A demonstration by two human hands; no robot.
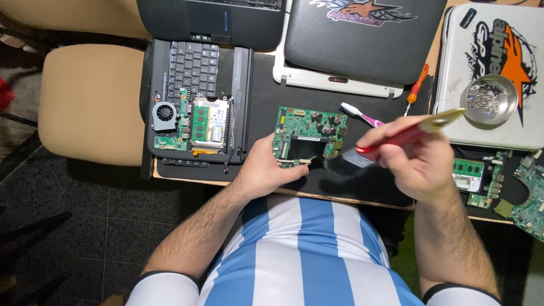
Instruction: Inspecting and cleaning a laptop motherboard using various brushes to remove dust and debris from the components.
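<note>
Your left hand (266, 170) pins the green circuit board (309, 136) to the tabletop (260, 102), grip clamped; your right hand (416, 161), grip closed around a red-handled brush (396, 139), sweeps its edge.

- Circuit board (306, 135) under left hand (266, 170) fingertips: green, dark square centre
- Brush (396, 141) in right hand (416, 158) fingers: red handle, pale gold end, black bristles just past fingertips
- Toothbrush (360, 115) above right fingers: white and pink
- Screwdriver (416, 88): orange handle
- Shirt (300, 255): light blue and white vertical stripes
- Chair (90, 102) far left of left fingers: tan
</note>
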